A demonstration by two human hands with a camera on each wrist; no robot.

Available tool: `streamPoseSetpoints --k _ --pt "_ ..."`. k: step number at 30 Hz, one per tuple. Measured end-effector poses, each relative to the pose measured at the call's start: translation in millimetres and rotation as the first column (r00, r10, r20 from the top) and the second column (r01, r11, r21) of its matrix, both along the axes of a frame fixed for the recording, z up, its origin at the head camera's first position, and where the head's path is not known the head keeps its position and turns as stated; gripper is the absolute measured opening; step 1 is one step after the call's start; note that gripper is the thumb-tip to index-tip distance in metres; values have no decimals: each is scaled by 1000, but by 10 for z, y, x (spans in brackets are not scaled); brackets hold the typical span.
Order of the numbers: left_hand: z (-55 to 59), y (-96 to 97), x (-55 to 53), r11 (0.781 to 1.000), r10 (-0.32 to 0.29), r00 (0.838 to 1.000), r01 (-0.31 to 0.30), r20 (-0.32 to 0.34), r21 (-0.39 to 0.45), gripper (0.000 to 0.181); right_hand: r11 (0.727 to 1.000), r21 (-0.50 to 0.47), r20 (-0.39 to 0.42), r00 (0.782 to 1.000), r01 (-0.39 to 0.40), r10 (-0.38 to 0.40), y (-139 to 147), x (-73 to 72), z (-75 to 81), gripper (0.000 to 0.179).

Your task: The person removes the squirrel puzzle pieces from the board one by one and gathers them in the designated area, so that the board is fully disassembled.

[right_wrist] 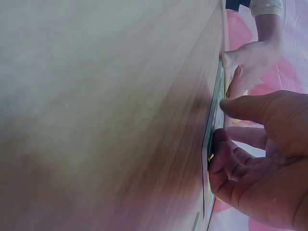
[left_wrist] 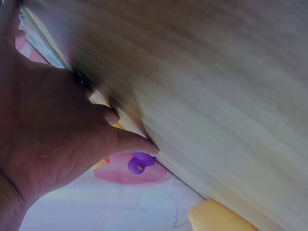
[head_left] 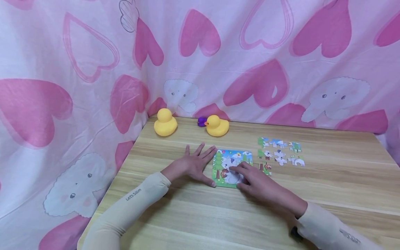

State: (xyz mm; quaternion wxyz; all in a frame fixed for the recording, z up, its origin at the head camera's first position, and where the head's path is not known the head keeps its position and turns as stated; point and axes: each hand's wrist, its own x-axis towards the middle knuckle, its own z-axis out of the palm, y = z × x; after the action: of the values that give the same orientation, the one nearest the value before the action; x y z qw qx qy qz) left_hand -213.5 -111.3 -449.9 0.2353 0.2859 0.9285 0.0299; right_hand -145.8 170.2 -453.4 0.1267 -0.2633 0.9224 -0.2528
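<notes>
A square picture puzzle in its tray (head_left: pixel 219 163), showing a white animal among green trees, lies flat on the table. My left hand (head_left: pixel 197 164) rests at its left side, fingers spread, thumb at the lower left corner. Over the puzzle's lower right part is my right hand (head_left: pixel 254 180); its index finger touches the picture and its thumb is near the bottom edge. In the right wrist view the other fingers of my right hand (right_wrist: pixel 262 163) are bent against the puzzle's edge. Loose puzzle pieces (head_left: pixel 280 158) lie in rows to the right.
Toward the back of the wooden table (head_left: pixel 200 218) stand two yellow ducks, one at the left (head_left: pixel 165 123) and one in the middle (head_left: pixel 217 126). A small purple duck (head_left: pixel 201 121) sits beside the middle one. Behind hangs a pink heart-patterned curtain (head_left: pixel 212 80).
</notes>
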Motion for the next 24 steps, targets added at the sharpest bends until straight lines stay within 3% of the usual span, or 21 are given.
streamPoseSetpoints --k 12,24 --pt "-3 -2 -5 1000 3 1000 -4 11 6 135 999 -38 111 994 1 4 -15 -179 32 54" --pt "-3 1 -7 1000 7 1000 -7 12 4 136 999 -28 157 987 -30 34 -22 -294 54 47"
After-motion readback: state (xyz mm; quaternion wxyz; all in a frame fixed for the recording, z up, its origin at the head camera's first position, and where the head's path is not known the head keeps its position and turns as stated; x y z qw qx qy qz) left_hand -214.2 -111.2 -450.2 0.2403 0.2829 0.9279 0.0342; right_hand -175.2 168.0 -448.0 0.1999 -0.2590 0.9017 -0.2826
